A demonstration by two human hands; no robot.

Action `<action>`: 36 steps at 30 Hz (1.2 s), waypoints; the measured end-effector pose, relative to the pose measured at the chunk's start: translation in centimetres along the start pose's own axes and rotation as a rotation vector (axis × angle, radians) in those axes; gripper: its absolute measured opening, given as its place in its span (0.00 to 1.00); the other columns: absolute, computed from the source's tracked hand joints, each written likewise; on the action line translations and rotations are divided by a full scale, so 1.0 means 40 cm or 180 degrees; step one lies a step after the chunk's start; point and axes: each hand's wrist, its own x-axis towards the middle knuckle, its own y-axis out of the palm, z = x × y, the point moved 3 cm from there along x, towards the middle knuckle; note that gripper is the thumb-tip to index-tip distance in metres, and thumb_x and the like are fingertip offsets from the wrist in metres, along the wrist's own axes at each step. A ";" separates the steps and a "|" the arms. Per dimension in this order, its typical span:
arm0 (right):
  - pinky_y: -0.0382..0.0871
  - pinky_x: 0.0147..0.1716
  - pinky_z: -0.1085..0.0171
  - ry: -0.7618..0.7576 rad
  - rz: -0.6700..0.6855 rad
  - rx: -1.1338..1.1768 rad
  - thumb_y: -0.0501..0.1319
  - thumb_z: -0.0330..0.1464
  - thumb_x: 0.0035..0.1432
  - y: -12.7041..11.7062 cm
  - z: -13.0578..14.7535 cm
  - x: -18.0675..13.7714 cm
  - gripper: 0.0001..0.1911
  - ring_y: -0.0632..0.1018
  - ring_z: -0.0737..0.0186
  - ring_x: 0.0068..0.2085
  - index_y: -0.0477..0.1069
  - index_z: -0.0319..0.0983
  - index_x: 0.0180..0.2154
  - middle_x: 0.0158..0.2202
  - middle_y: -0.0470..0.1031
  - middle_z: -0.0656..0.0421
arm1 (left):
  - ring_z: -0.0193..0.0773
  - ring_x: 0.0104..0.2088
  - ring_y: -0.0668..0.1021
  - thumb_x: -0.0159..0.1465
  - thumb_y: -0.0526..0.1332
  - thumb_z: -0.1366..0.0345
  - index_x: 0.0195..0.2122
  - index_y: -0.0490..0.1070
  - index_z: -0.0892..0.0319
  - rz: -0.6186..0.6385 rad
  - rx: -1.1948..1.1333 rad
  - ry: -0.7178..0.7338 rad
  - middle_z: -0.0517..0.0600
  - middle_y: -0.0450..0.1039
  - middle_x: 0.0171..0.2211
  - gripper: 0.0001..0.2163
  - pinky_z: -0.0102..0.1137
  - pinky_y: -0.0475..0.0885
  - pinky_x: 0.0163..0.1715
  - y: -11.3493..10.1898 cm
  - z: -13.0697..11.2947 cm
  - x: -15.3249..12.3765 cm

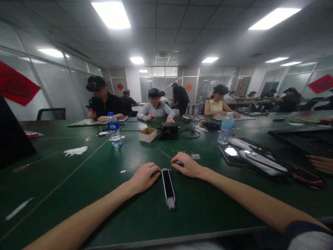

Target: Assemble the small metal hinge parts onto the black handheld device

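A long narrow strip-like device (168, 185) with a white rim, black middle and grey near end lies on the green table (117, 211), pointing away from me. My left hand (145, 177), a ring on one finger, rests to its left with bent fingers close together at the far end. On the other side, my right hand (187, 165) has its thumb and forefinger drawn near each other by the same end. Whatever the fingertips hold there is too small to make out. Beyond my right hand lie a flat metal plate (195, 156) with holes and some small parts.
Two water bottles (114, 130) (226, 129), a small open box (147, 134) and a black device (168, 131) stand farther back. At right are a phone-like slab (230, 152), a white-and-black tool bundle (262, 161) and another person's hand (321, 163). People sit opposite.
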 end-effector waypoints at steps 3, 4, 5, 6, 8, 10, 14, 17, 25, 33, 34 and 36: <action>0.63 0.49 0.56 0.0448 -0.0267 -0.0545 0.53 0.30 0.66 -0.011 -0.072 0.009 0.12 0.72 0.56 0.47 0.74 0.37 0.44 0.44 0.76 0.51 | 0.41 0.40 0.76 0.67 0.55 0.68 0.43 0.73 0.58 0.0005 -0.0033 -0.0015 0.52 0.75 0.39 0.08 0.35 0.71 0.42 -0.002 0.000 0.000; 0.63 0.50 0.55 0.0617 -0.0252 -0.0772 0.52 0.30 0.67 -0.010 -0.097 0.011 0.13 0.70 0.55 0.49 0.73 0.37 0.47 0.46 0.74 0.50 | 0.41 0.40 0.76 0.67 0.55 0.68 0.43 0.73 0.58 0.0008 -0.0045 -0.0017 0.52 0.75 0.39 0.08 0.35 0.71 0.42 -0.003 0.000 0.000; 0.62 0.50 0.54 0.0774 -0.0189 -0.0986 0.52 0.30 0.66 -0.008 -0.121 0.013 0.15 0.68 0.53 0.51 0.72 0.37 0.50 0.49 0.72 0.49 | 0.42 0.41 0.76 0.67 0.55 0.68 0.43 0.73 0.58 0.0016 -0.0055 -0.0020 0.52 0.75 0.39 0.08 0.35 0.71 0.42 -0.003 -0.001 0.001; 0.61 0.51 0.53 0.0912 -0.0097 -0.1157 0.52 0.30 0.66 -0.005 -0.142 0.013 0.17 0.66 0.51 0.54 0.71 0.38 0.53 0.52 0.70 0.47 | 0.42 0.41 0.76 0.67 0.55 0.68 0.43 0.73 0.58 0.0027 -0.0062 -0.0025 0.52 0.75 0.40 0.08 0.35 0.71 0.42 -0.004 -0.001 0.001; 0.60 0.51 0.50 0.1093 0.0110 -0.1350 0.52 0.32 0.66 0.004 -0.171 0.013 0.19 0.63 0.47 0.56 0.70 0.41 0.55 0.56 0.67 0.46 | 0.42 0.41 0.76 0.67 0.55 0.68 0.43 0.73 0.58 0.0046 -0.0057 -0.0040 0.52 0.75 0.40 0.08 0.36 0.71 0.42 -0.006 -0.004 0.002; 0.58 0.52 0.48 0.1176 0.0239 -0.1382 0.52 0.34 0.66 0.012 -0.184 0.011 0.18 0.62 0.46 0.56 0.73 0.42 0.54 0.56 0.66 0.47 | 0.42 0.41 0.76 0.67 0.55 0.68 0.43 0.73 0.58 0.0055 -0.0033 -0.0037 0.52 0.75 0.40 0.08 0.35 0.71 0.42 -0.007 -0.008 0.003; 0.59 0.50 0.51 0.1298 0.0183 -0.1294 0.53 0.32 0.65 0.010 -0.181 0.009 0.15 0.64 0.49 0.53 0.77 0.41 0.46 0.50 0.70 0.49 | 0.42 0.41 0.76 0.67 0.55 0.69 0.42 0.73 0.58 0.0028 0.0000 -0.0038 0.52 0.76 0.39 0.08 0.35 0.71 0.43 -0.006 -0.009 0.004; 0.60 0.49 0.52 0.1443 0.0271 -0.1221 0.55 0.31 0.64 0.000 -0.178 0.010 0.12 0.65 0.49 0.52 0.77 0.39 0.42 0.47 0.71 0.49 | 0.42 0.41 0.76 0.67 0.55 0.68 0.42 0.73 0.58 0.0023 -0.0029 -0.0044 0.52 0.75 0.39 0.08 0.35 0.71 0.42 -0.002 -0.003 0.002; 0.62 0.47 0.50 0.1664 0.0659 -0.1103 0.57 0.36 0.63 -0.025 -0.190 -0.013 0.11 0.68 0.46 0.49 0.76 0.39 0.38 0.45 0.70 0.48 | 0.42 0.40 0.76 0.67 0.55 0.68 0.43 0.72 0.58 -0.0023 -0.0121 -0.0033 0.52 0.75 0.39 0.08 0.35 0.71 0.42 -0.002 0.001 -0.004; 0.62 0.48 0.54 0.1078 0.0199 -0.0539 0.55 0.31 0.65 -0.042 -0.100 -0.009 0.07 0.68 0.53 0.46 0.70 0.37 0.38 0.43 0.71 0.51 | 0.43 0.40 0.75 0.65 0.58 0.62 0.49 0.68 0.58 -0.0287 -0.0170 -0.0275 0.52 0.73 0.41 0.12 0.37 0.72 0.40 -0.028 -0.006 -0.013; 0.62 0.48 0.55 0.0937 0.0121 -0.0276 0.55 0.31 0.64 -0.041 -0.075 -0.003 0.06 0.68 0.55 0.46 0.69 0.37 0.37 0.42 0.71 0.52 | 0.43 0.40 0.75 0.66 0.58 0.63 0.49 0.68 0.58 -0.0380 -0.0172 -0.0258 0.52 0.72 0.41 0.12 0.37 0.72 0.40 -0.031 -0.007 -0.014; 0.63 0.47 0.59 0.0731 0.0008 0.0375 0.55 0.32 0.64 -0.035 -0.023 0.007 0.05 0.69 0.58 0.44 0.69 0.38 0.36 0.40 0.71 0.55 | 0.42 0.39 0.75 0.66 0.58 0.64 0.47 0.68 0.58 -0.0617 -0.0181 -0.0135 0.51 0.72 0.40 0.10 0.36 0.72 0.40 -0.035 -0.012 -0.015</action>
